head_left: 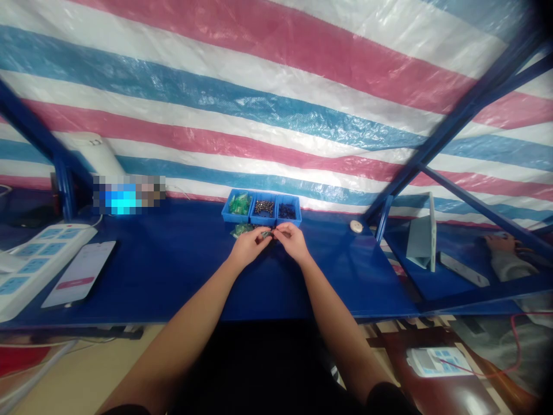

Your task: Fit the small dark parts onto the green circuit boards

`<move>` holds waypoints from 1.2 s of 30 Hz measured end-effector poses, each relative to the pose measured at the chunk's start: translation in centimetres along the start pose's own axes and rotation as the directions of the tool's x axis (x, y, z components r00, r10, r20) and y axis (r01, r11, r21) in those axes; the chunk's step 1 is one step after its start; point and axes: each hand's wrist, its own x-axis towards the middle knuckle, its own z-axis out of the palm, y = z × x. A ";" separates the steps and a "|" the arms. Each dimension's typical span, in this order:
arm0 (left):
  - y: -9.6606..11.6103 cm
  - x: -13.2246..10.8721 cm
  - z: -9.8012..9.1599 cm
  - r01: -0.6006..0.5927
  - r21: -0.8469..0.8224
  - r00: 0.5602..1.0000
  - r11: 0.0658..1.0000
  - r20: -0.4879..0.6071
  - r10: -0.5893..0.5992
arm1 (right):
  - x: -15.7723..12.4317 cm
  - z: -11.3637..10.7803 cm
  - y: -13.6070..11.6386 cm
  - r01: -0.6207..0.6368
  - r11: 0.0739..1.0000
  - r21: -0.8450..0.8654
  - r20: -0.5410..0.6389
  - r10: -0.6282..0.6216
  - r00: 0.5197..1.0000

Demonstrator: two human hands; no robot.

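Observation:
My left hand (250,245) and my right hand (292,240) meet over the blue table, fingertips pinched close together. Between them is a small dark part (268,234), too small to name. Just behind my hands stands a blue three-part bin (237,218). Its left compartment holds green pieces (240,203) in clear wrapping, the middle one small metallic parts (264,207), the right one dark blue or black small parts (287,211). Another green piece in clear wrapping (241,229) lies on the table by my left hand.
At left lie a phone (80,273) and a white power strip (47,253). A round whitish object (356,226) sits right of the bin. Blue frame bars (449,129) slant at right; beyond them are a tablet on a stand (422,236) and another person's hand (501,242).

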 end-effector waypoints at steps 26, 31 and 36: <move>0.0 0.0 0.1 0.001 -0.048 0.998 0.999 -0.063 -0.004 | -0.2 0.3 -0.1 -0.011 1.000 0.026 0.019 0.011 1.000; 0.0 0.0 0.1 0.017 -0.083 0.998 0.996 -0.065 -0.022 | -0.3 0.3 -0.2 -0.010 1.000 0.005 0.023 0.010 1.000; -0.2 0.0 0.2 0.016 -0.087 0.997 0.996 -0.072 -0.023 | -0.3 0.3 -0.2 0.007 1.000 0.001 0.049 -0.007 0.999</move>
